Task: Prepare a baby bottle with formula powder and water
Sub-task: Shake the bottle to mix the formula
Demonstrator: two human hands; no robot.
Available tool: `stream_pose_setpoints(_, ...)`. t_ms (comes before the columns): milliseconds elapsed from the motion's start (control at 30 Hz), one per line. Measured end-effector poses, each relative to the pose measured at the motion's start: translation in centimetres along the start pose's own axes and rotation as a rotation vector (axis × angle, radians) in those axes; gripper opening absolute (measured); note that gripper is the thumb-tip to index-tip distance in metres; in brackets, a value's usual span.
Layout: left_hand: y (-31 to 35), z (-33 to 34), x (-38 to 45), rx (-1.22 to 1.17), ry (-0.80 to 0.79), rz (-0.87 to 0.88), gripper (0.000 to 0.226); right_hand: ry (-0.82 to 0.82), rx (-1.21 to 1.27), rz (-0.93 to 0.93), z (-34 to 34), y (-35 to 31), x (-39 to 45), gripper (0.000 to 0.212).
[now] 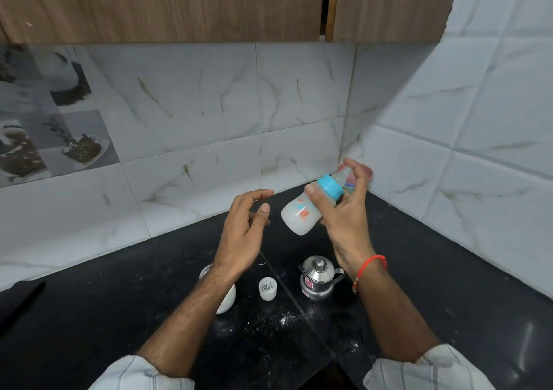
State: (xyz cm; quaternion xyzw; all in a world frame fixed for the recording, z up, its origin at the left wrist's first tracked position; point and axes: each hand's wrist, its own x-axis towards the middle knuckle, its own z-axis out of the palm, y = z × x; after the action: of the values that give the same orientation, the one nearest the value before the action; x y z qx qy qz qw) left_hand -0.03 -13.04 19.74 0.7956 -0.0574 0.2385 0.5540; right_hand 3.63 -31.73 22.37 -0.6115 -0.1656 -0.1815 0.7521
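My right hand [344, 210] holds a baby bottle [302, 213] in the air above the black counter. The bottle is tilted, its blue collar and clear teat pointing up to the right, and cloudy white liquid fills its body. My left hand [244, 234] hovers just left of the bottle with fingers spread and nothing in it. Below the hands stand a small steel lidded kettle [318, 279], a small clear bottle cap [267, 288] and a white formula container [227, 297], partly hidden by my left forearm.
The black counter [119, 315] meets tiled walls in a corner. White powder [284, 319] is scattered near its front. A pink-lidded container [366, 174] sits in the corner behind the bottle. Wooden cabinets hang above.
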Motion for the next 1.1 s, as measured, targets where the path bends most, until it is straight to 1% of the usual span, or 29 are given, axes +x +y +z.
stream_pose_setpoints(67,0.0,0.0,0.0,0.0,-0.003,-0.003,0.025,-0.005,0.045,0.011,0.4,-0.4,-0.2,0.072)
stream_pose_setpoints(167,0.0,-0.2,-0.1,-0.019,0.004,-0.005,0.025,0.052,0.035,-0.042,0.8,-0.4,-0.3,0.074)
stream_pose_setpoints(333,0.0,-0.4,-0.3,-0.015,0.004,0.015,0.024,-0.004,-0.072,-0.11,1.6,-1.0,-0.7,0.08)
stream_pose_setpoints(367,0.1,-0.5,-0.4,-0.011,0.003,0.02,0.024,-0.002,-0.098,-0.151,1.8,-0.9,-0.9,0.079)
stream_pose_setpoints(433,0.2,-0.7,-0.5,0.002,0.006,0.028,0.025,0.044,-0.165,-0.294,2.0,-0.5,-1.6,0.077)
stream_pose_setpoints(500,0.0,-0.7,-0.7,0.017,0.008,0.039,0.024,0.027,-0.268,-0.388,2.2,-0.1,-2.0,0.075)
stream_pose_setpoints(533,0.0,-0.7,-0.8,0.024,0.008,0.042,0.025,-0.028,-0.341,-0.369,2.2,0.1,-1.9,0.075)
stream_pose_setpoints(600,-0.3,-0.8,-1.1,0.034,0.005,0.048,0.025,-0.134,-0.401,-0.253,2.1,0.2,-1.4,0.077)
stream_pose_setpoints(633,-0.5,-0.9,-1.2,0.038,0.002,0.052,0.025,-0.111,-0.386,-0.233,2.1,0.0,-1.2,0.078)
stream_pose_setpoints(667,-0.6,-0.9,-1.4,0.039,0.003,0.052,0.025,-0.032,-0.358,-0.275,2.1,-0.4,-0.8,0.078)
stream_pose_setpoints(733,-0.9,-0.9,-1.8,0.041,0.009,0.035,0.026,0.115,-0.312,-0.449,2.1,-0.5,-0.3,0.077)
stream_pose_setpoints(767,-1.0,-0.9,-1.9,0.046,0.007,0.028,0.026,0.135,-0.305,-0.502,2.0,-0.3,-0.2,0.076)
stream_pose_setpoints(800,-1.1,-0.8,-2.0,0.053,0.003,0.022,0.026,0.108,-0.331,-0.479,2.1,-0.1,-0.2,0.075)
stream_pose_setpoints(867,-1.1,-0.8,-1.9,0.06,0.0,0.021,0.027,-0.076,-0.444,-0.302,2.2,0.3,-0.7,0.073)
stream_pose_setpoints(900,-1.1,-1.0,-1.9,0.054,0.0,0.026,0.027,-0.118,-0.45,-0.25,2.2,0.4,-1.0,0.074)
stream_pose_setpoints(933,-1.2,-1.1,-1.9,0.045,0.006,0.034,0.028,-0.068,-0.401,-0.28,2.4,0.2,-1.3,0.075)
stream_pose_setpoints(967,-1.2,-1.3,-1.9,0.038,0.021,0.04,0.028,0.021,-0.31,-0.368,2.7,-0.1,-1.5,0.075)
stream_pose_setpoints(1000,-1.3,-1.4,-1.8,0.034,0.032,0.033,0.028,0.077,-0.229,-0.47,2.8,-0.2,-1.5,0.075)
stream_pose_setpoints(1033,-1.3,-1.5,-1.7,0.035,0.033,0.017,0.027,0.087,-0.199,-0.534,2.9,-0.1,-1.4,0.074)
stream_pose_setpoints(1067,-1.3,-1.5,-1.6,0.041,0.029,0.006,0.027,0.066,-0.235,-0.528,3.1,-0.1,-1.2,0.071)
stream_pose_setpoints(1100,-1.1,-1.5,-1.5,0.043,0.025,0.007,0.027,0.014,-0.314,-0.439,3.3,-0.1,-1.2,0.071)
